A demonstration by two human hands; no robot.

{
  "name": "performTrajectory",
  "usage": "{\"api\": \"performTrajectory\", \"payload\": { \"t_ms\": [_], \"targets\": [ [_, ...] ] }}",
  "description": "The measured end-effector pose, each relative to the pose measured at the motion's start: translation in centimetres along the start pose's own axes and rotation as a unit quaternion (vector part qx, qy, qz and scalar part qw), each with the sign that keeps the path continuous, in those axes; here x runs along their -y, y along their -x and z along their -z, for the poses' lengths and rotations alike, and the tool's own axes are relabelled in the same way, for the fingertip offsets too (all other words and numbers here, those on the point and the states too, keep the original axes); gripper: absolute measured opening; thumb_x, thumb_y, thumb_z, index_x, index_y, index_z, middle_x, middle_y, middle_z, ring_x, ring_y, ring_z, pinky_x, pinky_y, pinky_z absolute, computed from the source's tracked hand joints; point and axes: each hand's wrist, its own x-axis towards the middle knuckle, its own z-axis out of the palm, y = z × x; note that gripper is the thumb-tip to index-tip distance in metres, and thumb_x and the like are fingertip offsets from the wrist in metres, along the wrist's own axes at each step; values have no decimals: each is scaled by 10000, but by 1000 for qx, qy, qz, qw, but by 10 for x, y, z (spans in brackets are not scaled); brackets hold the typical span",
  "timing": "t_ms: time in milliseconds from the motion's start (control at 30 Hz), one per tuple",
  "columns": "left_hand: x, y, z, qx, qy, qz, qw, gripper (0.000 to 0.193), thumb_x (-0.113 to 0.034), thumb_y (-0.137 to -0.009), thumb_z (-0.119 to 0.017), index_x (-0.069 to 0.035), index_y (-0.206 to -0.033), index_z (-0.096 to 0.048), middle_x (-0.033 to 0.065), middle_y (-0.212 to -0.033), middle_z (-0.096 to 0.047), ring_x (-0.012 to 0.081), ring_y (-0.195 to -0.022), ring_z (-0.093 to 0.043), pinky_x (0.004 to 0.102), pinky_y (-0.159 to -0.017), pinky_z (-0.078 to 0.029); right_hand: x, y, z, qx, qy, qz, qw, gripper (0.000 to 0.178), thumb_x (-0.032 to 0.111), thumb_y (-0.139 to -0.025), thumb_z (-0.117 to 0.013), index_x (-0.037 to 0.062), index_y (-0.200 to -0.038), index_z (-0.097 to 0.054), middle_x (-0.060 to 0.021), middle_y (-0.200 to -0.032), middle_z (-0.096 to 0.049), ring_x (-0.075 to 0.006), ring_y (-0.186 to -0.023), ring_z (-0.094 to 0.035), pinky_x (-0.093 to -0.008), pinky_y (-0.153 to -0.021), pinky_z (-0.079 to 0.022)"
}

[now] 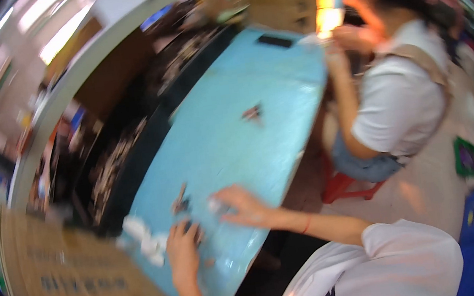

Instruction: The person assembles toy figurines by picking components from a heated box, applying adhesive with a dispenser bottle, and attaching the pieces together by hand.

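My left hand (183, 251) is curled on the near part of the light blue table (217, 132), its fingers around a small dark object (190, 228) whose kind is too blurred to name. Just right of it, my right hand (243, 207) pinches a small whitish wad (215, 205) above the tabletop. Beyond my left hand lies a small dark and brownish piece (181, 202) with a thin part sticking up. Crumpled white cloth or tissue (146, 239) rests left of my left hand. Farther up the table sits another small brownish piece (253, 113).
A cardboard box (81, 282) stands at the near left. Dark trays (117, 170) with many small brownish pieces line the table's left side. At the far right a person in white (400, 90) sits on a red stool (350, 186). A black flat item (274, 40) lies at the far end.
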Motion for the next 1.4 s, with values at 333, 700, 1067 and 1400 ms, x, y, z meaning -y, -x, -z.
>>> {"api": "performTrajectory", "payload": {
  "t_ms": [333, 700, 1067, 1400],
  "targets": [
    [-1, -3, 27, 37, -69, 119, 990, 191, -34, -731, -613, -8, -921, -613, 154, -939, -556, 298, -791, -598, 366, -700, -481, 2, -3, -15, -52, -4, -3, 999, 323, 145, -701, -677, 29, -965, -531, -105, -932, -525, -272, -914, -471, -367, -787, -409],
    [-25, 18, 39, -225, 151, 232, 934, 252, -172, -806, -623, 37, -943, -594, 106, -817, -621, 188, -734, -585, 313, -642, -484, 20, 3, 4, -70, -216, -77, 971, 222, 158, -775, -562, -6, -917, -515, -119, -662, -547, -209, -564, -507, -312, -526, -393],
    [-121, 57, 40, -203, 736, 301, 572, 284, -198, -877, -569, -31, -1100, -516, 10, -856, -557, 104, -626, -497, 190, -462, -359, 65, 36, 60, -112, -302, -148, 935, 218, 154, -867, -570, 34, -1044, -532, -43, -832, -620, -82, -792, -564, -239, -698, -436],
    [-147, 64, -6, -258, 726, 330, 546, 203, -23, -813, -591, 21, -1001, -527, 82, -869, -569, 184, -668, -612, 239, -444, -498, 84, 58, 81, -165, -525, -206, 809, 139, 146, -823, -633, 43, -887, -565, 33, -644, -494, -18, -527, -383, -173, -456, -285]
  ]
}}
